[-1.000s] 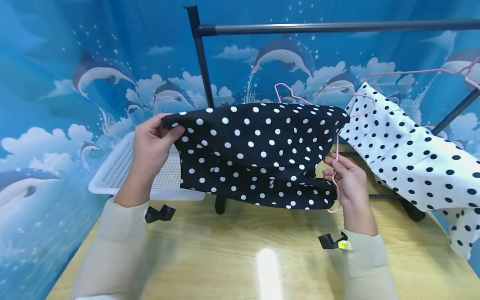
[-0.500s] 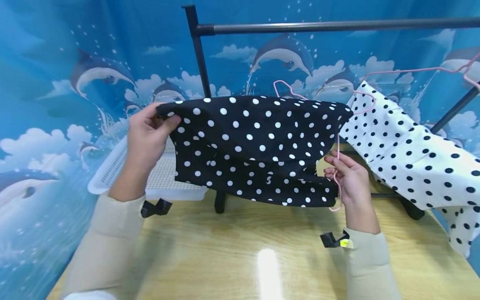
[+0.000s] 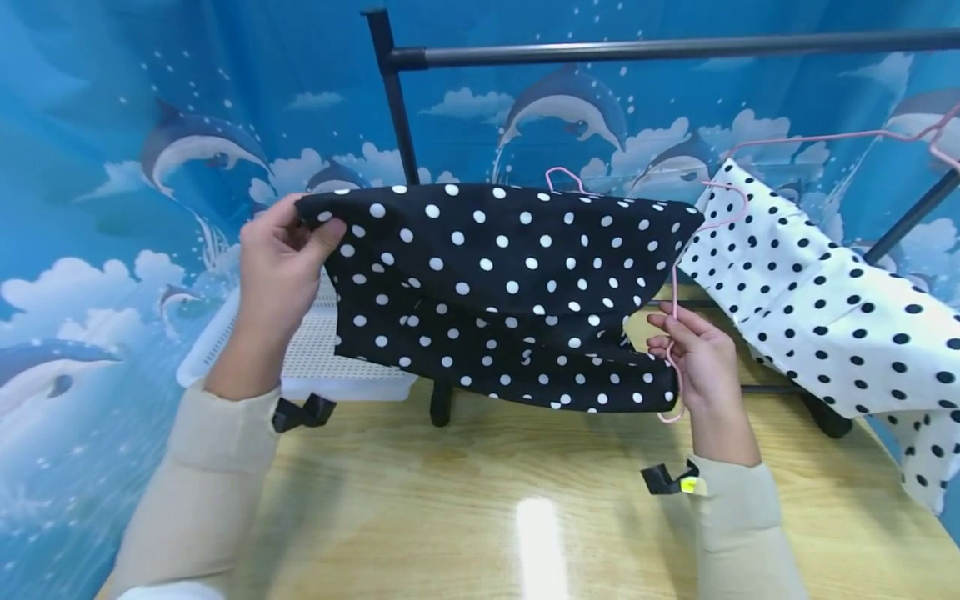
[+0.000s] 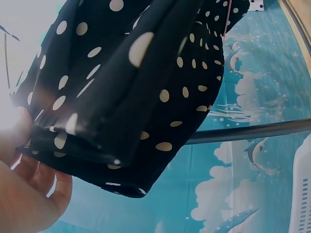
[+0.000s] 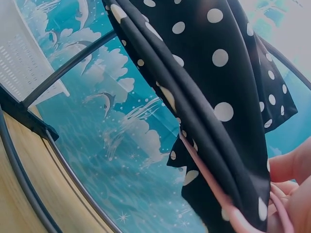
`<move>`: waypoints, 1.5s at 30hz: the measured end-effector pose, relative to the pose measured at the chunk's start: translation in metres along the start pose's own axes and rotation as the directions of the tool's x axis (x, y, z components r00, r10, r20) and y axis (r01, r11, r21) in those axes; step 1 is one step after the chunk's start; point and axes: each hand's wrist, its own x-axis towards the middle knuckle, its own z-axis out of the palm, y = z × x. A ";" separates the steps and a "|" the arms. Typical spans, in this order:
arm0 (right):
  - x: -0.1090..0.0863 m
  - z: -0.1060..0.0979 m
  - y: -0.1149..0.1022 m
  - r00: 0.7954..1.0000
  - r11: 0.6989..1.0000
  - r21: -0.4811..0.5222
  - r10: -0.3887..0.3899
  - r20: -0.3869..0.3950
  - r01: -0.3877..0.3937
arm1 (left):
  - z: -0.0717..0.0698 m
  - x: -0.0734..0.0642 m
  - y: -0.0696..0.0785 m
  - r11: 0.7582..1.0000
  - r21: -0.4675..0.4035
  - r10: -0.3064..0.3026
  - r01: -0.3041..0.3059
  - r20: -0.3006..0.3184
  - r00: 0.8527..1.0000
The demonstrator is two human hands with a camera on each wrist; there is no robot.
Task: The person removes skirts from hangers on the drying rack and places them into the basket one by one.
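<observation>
A black garment with white polka dots [image 3: 487, 292] hangs stretched sideways between both hands in the head view. My left hand [image 3: 277, 271] pinches its upper left corner between thumb and fingers. The left wrist view shows the garment [image 4: 102, 92] falling in folds beside the left hand [image 4: 36, 187]. At the right end, my right hand [image 3: 701, 358] pinches the thin pink hanger [image 3: 674, 312], and the cloth drapes over it. Most of the hanger is hidden behind the fabric. In the right wrist view, the hanger [image 5: 209, 177] runs along the garment's folded edge.
A black metal rack [image 3: 600, 54] stands behind the hands. A white garment with black dots [image 3: 832, 308] hangs on another pink hanger [image 3: 840, 140] at the right. Behind the left hand, a white perforated basket [image 3: 352, 387] sits on the wooden table [image 3: 420, 508].
My left hand has moved left and upward, drawing the garment's left end with it. The cloth now covers more of the hanger behind it. The right hand stays almost still.
</observation>
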 end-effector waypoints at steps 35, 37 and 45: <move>0.004 -0.005 0.000 1.000 0.995 -0.103 0.016 0.002 -0.015 | -0.023 0.023 0.016 0.977 -0.005 0.205 -0.212 -0.232 0.951; 0.004 -0.005 -0.001 1.000 0.994 -0.104 0.017 0.002 -0.017 | -0.026 0.026 0.017 0.978 0.015 0.206 -0.208 -0.235 0.950; 0.003 -0.004 0.000 0.999 0.992 -0.119 0.036 0.006 -0.035 | -0.042 0.038 0.022 0.976 0.138 0.196 -0.167 -0.234 0.952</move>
